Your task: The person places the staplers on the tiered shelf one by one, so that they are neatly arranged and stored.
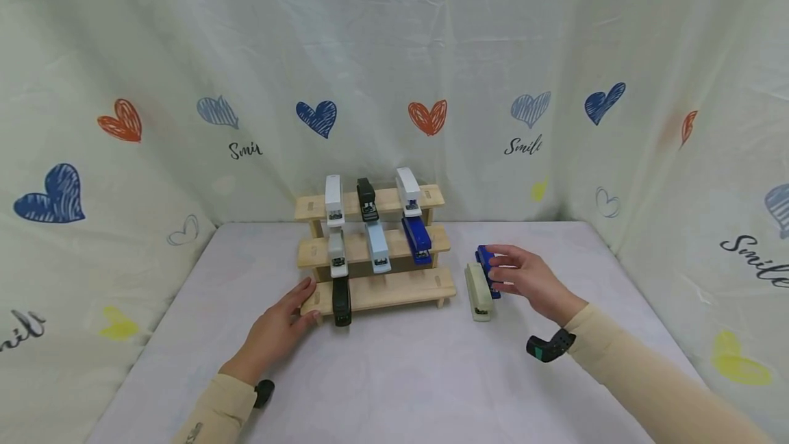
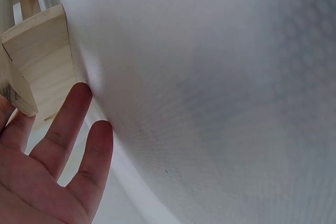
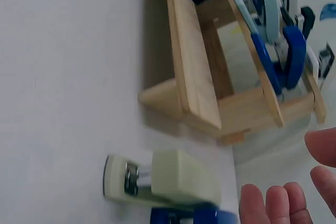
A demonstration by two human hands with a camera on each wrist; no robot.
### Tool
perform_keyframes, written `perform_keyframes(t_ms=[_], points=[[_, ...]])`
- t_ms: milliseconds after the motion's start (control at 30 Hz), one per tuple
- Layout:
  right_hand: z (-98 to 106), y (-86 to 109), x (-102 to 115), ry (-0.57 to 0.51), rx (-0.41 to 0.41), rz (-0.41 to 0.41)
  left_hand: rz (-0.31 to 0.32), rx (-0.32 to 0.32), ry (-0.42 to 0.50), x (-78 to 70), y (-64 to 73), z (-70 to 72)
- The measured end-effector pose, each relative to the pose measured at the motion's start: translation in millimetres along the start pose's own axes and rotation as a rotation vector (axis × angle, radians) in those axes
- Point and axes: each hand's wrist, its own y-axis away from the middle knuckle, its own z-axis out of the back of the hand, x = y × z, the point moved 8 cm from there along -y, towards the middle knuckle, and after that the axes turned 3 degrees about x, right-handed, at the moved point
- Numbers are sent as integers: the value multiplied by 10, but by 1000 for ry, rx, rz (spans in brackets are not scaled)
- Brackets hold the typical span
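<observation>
My left hand (image 1: 275,331) holds the left end of the bottom tier of a wooden three-tier rack (image 1: 394,291), thumb at the front edge; two of its fingers stretch past the board in the left wrist view. On the right, my right hand (image 1: 533,281) is over a blue stapler (image 1: 485,259) with its fingers spread and partly hiding it. In the right wrist view those fingers (image 3: 278,205) hold nothing. Against the blue stapler's left side lies a cream stapler (image 1: 478,292). A black stapler (image 1: 342,301) sits at the left of the bottom tier.
The middle tier carries a pale grey stapler (image 1: 337,252), a light blue stapler (image 1: 378,247) and a dark blue stapler (image 1: 417,240). On top are a white stapler (image 1: 333,201), a black stapler (image 1: 367,199) and another white stapler (image 1: 407,190). A heart-print curtain (image 1: 481,40) surrounds the white table (image 1: 394,382).
</observation>
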Motion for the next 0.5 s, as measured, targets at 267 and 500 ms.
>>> perform_keyframes(t_ms=[267,500], points=[[433,-37,-358,16,-66,-101,0,-9,-14,7,-3,0],[439,-114,-577,-61,-36,-171,-1,-8,-7,11,3,-11]])
